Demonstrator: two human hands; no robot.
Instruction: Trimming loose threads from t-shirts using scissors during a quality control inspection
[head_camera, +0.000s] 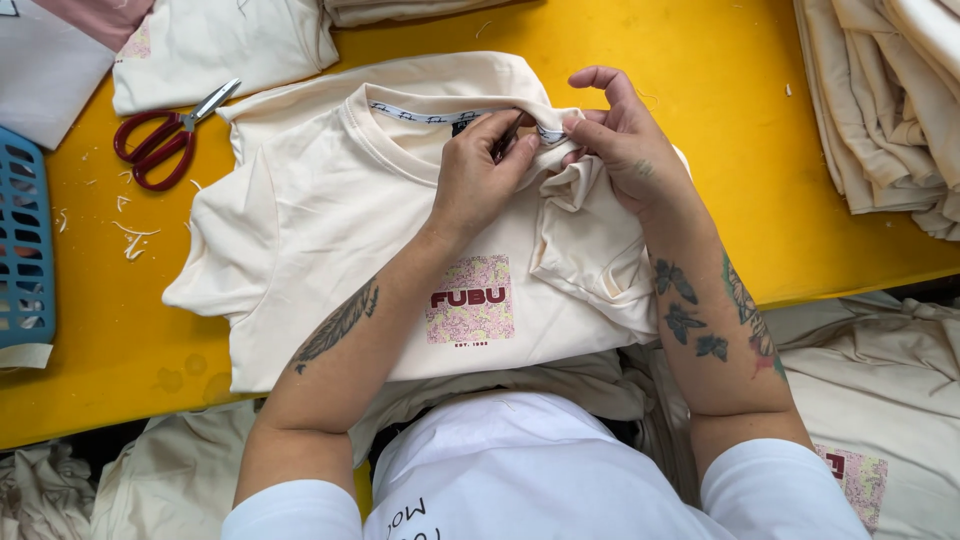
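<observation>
cream t-shirt (330, 230) lies flat on yellow bench (720, 150), collar away from the person. left hand (480, 180) grip pinches a small dark tool at the collar seam; right hand (620, 140) grip pinches bunched collar fabric just beside it. red-handled scissors (165, 135) lie apart, left.

The small dark tool (505, 138) pinched in the left hand (478, 180) is mostly hidden by the fingers; its kind cannot be told. The blue basket (22, 250) is cut off at the left edge. The stack of cream garments (885, 100) runs past the right edge (count indeterminate).
</observation>
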